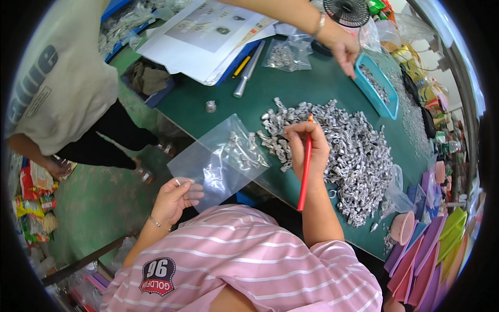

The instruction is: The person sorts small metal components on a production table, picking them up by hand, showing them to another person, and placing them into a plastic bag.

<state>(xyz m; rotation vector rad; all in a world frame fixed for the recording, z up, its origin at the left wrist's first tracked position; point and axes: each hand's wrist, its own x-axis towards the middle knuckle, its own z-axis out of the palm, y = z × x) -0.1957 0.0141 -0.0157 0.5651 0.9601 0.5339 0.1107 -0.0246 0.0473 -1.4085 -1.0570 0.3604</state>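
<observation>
My left hand [175, 200] is closed in a pinch, with a small pale piece [178, 182] at its fingertips. Its other fingers rest against the near edge of a clear plastic bag [218, 174]. Several small silver metal parts [244, 148] show at the bag's far right side. Over the left part of a large heap of small silver metal parts [356, 156], my right hand [310, 148] grips a red pencil [305, 174], which slants down toward me. Whether its fingers also touch the parts, I cannot tell.
Another person's hand [345, 52] touches a blue tray [377, 88] of small parts. Papers [202, 39], a metal rod [247, 73], a yellow-and-black pen [240, 66] and a bag of parts [287, 55] lie at the back. A bin [148, 83] stands left; a person stands beyond.
</observation>
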